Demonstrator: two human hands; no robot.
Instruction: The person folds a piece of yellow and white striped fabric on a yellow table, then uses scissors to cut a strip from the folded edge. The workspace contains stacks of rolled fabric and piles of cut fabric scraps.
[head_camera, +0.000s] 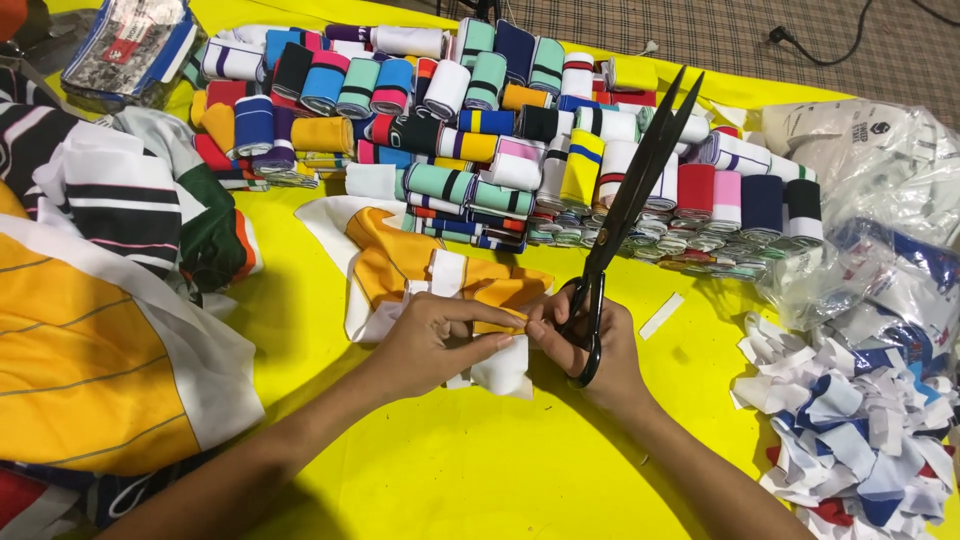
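Observation:
My left hand (435, 337) pinches an orange and white fabric piece (400, 262) that lies on the yellow table cover (480, 460). My right hand (590, 345) meets it at the same folded edge, fingertips touching the cloth. Black scissors (630, 200) hang from my right hand by their handles, with the long blades slightly apart and pointing up and away to the right. A small white part of the fabric shows below both hands.
Several rolled and folded striped fabric bands (500, 120) are stacked across the far side. Orange, white and striped garments (90, 330) pile at the left. Cut fabric scraps (850, 430) heap at the right, below plastic bags (880, 170). A white strip (661, 315) lies near the scissors.

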